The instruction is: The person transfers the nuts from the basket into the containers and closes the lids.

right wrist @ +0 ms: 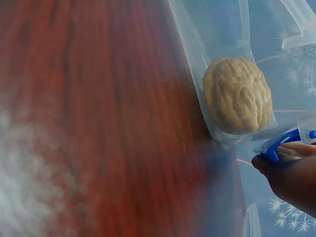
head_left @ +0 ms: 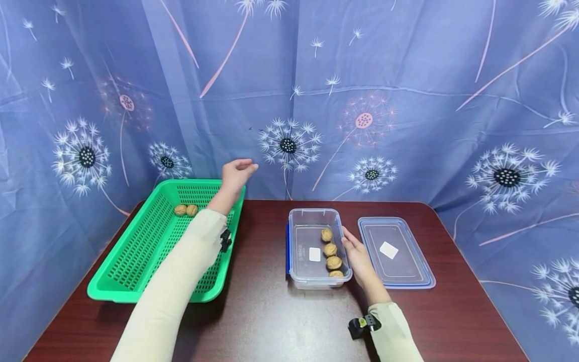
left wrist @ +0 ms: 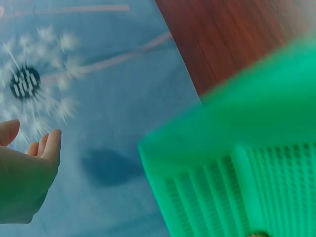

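Head view: the left hand [head_left: 236, 177] hangs over the far right corner of the basket [head_left: 154, 251], fingers bent loosely toward the thumb; the left wrist view shows a gap between them and no nut. The right hand [head_left: 359, 254] grips the right wall of the box [head_left: 298, 279]. Four walnuts [head_left: 330, 250] line that wall inside the box; two more [head_left: 186, 210] sit side by side near the basket's far end.

The likeliest trouble is rolling: the nuts are round and the box floor looks slick, so a tilt or tug from the right hand could send the row across it. A nut let go short of the rim could bounce off the table [head_left: 267, 322]. The left sleeve [head_left: 174, 281] crosses the basket and might snag its edge.

The box is clear, thin-walled plastic with rounded corners and a blue clip [head_left: 287, 249]; its flat lid [head_left: 395, 266] lies right of it. The basket is green, slotted plastic. Up close, the right wrist view shows a tan shell, wrinkled and ridged. The table has a glossy, dark red wood grain.
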Demonstrator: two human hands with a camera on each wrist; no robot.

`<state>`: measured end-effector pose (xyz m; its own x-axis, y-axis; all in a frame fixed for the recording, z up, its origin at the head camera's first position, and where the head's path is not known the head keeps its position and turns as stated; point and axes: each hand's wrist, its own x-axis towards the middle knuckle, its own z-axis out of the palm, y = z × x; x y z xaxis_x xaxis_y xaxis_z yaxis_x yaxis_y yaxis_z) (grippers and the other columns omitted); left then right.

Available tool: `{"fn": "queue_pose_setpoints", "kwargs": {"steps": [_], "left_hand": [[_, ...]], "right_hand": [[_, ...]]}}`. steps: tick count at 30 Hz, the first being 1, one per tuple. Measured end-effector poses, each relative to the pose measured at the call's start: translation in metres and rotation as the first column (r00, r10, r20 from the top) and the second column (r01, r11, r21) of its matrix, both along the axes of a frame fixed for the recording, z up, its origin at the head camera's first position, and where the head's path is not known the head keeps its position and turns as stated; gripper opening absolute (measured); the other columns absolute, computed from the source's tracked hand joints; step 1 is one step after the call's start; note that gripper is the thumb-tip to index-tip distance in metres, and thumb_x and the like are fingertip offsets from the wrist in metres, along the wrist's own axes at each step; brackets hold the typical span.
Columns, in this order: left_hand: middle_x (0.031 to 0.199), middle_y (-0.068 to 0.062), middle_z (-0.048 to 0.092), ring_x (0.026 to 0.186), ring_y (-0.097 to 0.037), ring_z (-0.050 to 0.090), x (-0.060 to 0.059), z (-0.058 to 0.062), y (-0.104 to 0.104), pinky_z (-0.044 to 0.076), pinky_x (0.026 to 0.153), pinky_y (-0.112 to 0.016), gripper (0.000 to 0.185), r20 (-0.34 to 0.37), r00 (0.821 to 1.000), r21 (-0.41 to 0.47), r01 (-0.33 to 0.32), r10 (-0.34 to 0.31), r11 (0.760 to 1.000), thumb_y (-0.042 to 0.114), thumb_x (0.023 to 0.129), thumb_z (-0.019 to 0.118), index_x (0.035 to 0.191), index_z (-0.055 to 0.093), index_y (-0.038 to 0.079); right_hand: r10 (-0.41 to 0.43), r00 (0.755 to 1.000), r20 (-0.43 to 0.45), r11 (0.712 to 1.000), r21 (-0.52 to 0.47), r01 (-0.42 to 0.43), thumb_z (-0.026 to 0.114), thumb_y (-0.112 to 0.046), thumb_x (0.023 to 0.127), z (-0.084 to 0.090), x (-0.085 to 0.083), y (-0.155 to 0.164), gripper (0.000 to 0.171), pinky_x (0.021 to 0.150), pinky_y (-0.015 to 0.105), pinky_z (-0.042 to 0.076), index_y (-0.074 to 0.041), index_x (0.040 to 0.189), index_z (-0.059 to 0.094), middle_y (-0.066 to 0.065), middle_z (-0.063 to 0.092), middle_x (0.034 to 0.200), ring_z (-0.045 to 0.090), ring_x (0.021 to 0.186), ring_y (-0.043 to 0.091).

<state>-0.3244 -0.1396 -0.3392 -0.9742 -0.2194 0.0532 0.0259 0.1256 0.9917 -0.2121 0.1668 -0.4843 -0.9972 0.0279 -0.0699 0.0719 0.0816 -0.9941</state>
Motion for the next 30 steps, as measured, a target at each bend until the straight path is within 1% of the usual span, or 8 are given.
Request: {"fn": "queue_pose_setpoints", "kwargs": {"steps": [3, 7, 13, 17, 22, 24, 30], "left_hand": [[0.123, -0.021, 0.06, 0.115, -0.03, 0.056, -0.002, -0.004, -0.019, 0.048, 0.096, -0.037, 0.04, 0.0, 0.999, -0.021, -0.045, 0.045, 0.999, 0.014, 0.091, 0.067, 0.127, 0.06, -0.003], [0.124, -0.019, 0.058, 0.117, -0.029, 0.054, -0.004, -0.011, -0.043, 0.046, 0.098, -0.038, 0.04, -0.005, 0.996, -0.038, -0.084, 0.083, 0.996, 0.017, 0.093, 0.065, 0.129, 0.059, 0.0], [0.13, -0.017, 0.056, 0.121, -0.028, 0.053, -0.001, -0.023, -0.073, 0.044, 0.102, -0.036, 0.044, 0.001, 0.991, -0.046, -0.132, 0.132, 0.99, 0.019, 0.094, 0.063, 0.134, 0.056, 0.002], [0.131, -0.015, 0.056, 0.121, -0.026, 0.052, 0.001, -0.034, -0.092, 0.043, 0.103, -0.033, 0.045, 0.008, 0.985, -0.043, -0.17, 0.17, 0.985, 0.022, 0.095, 0.062, 0.135, 0.054, 0.003], [0.127, -0.01, 0.057, 0.12, -0.022, 0.052, 0.004, -0.048, -0.112, 0.043, 0.102, -0.031, 0.045, 0.041, 0.969, -0.029, -0.243, 0.244, 0.97, 0.024, 0.095, 0.062, 0.136, 0.055, 0.005], [0.129, -0.009, 0.056, 0.122, -0.021, 0.051, 0.005, -0.052, -0.119, 0.043, 0.103, -0.031, 0.046, 0.067, 0.96, -0.027, -0.269, 0.27, 0.963, 0.025, 0.096, 0.061, 0.137, 0.054, 0.007], [0.139, -0.01, 0.051, 0.128, -0.022, 0.047, 0.01, -0.066, -0.136, 0.04, 0.106, -0.029, 0.046, 0.137, 0.938, 0.029, -0.326, 0.319, 0.945, 0.023, 0.096, 0.06, 0.139, 0.052, 0.009]], "right_hand": [[-0.001, 1.0, -0.002, 1.0, -0.001, 0.001, 0.036, -0.012, 0.103, 0.0, 0.0, 0.0, 0.048, 0.115, 0.047, 0.024, -0.001, 0.15, 0.03, 0.021, 0.03, 0.152, 0.03, 0.139, 0.038], [-0.003, 1.0, -0.006, 1.0, -0.01, 0.003, 0.036, -0.012, 0.103, 0.001, 0.0, 0.0, 0.048, 0.115, 0.047, 0.024, 0.0, 0.149, 0.03, 0.02, 0.03, 0.152, 0.029, 0.139, 0.037], [0.007, 1.0, -0.002, 1.0, -0.02, -0.007, 0.035, -0.011, 0.103, 0.001, 0.0, 0.0, 0.048, 0.115, 0.046, 0.023, -0.001, 0.15, 0.029, 0.018, 0.03, 0.153, 0.027, 0.14, 0.035], [0.007, 1.0, 0.002, 1.0, -0.016, -0.007, 0.035, -0.011, 0.103, 0.001, 0.0, 0.0, 0.048, 0.115, 0.047, 0.023, -0.001, 0.15, 0.029, 0.019, 0.029, 0.153, 0.028, 0.14, 0.036], [0.001, 1.0, 0.002, 1.0, -0.009, -0.001, 0.035, -0.012, 0.103, 0.001, 0.001, 0.0, 0.048, 0.116, 0.045, 0.021, -0.001, 0.15, 0.029, 0.018, 0.029, 0.154, 0.026, 0.141, 0.034], [0.001, 1.0, -0.003, 1.0, -0.002, -0.001, 0.035, -0.011, 0.103, 0.002, 0.001, 0.0, 0.048, 0.116, 0.046, 0.021, 0.0, 0.149, 0.029, 0.018, 0.029, 0.154, 0.026, 0.141, 0.035], [0.006, 1.0, -0.01, 1.0, -0.002, -0.006, 0.036, -0.011, 0.103, 0.003, 0.002, 0.0, 0.048, 0.117, 0.046, 0.019, 0.001, 0.149, 0.029, 0.018, 0.028, 0.154, 0.024, 0.141, 0.035]]}}
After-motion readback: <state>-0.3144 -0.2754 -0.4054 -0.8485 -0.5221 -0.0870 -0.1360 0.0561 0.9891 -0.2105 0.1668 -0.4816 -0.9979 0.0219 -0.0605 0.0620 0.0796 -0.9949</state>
